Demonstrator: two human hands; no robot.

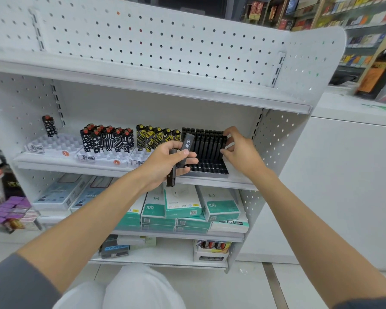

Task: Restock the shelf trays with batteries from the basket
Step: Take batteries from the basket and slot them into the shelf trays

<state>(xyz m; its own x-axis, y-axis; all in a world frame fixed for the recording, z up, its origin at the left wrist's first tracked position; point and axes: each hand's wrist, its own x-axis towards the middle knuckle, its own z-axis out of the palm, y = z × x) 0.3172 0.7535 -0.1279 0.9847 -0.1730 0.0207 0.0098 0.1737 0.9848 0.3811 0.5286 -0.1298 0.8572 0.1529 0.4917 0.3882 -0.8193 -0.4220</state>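
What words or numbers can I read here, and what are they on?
"NBM": white tray label.
"3in1", "100": teal box.
"VOOC": lower box edge.
White characters on the black stick in the left hand: too small to read.
Other stock and background packs: blurred.

White pegboard shelf (pixel 165 94). Black batteries (pixel 210 141) fill a black tray (pixel 210 173); black-and-white batteries (pixel 108 141) show stars and lines, red-capped; yellow-and-black batteries (pixel 153 137); teal-and-white boxes (pixel 221 208).
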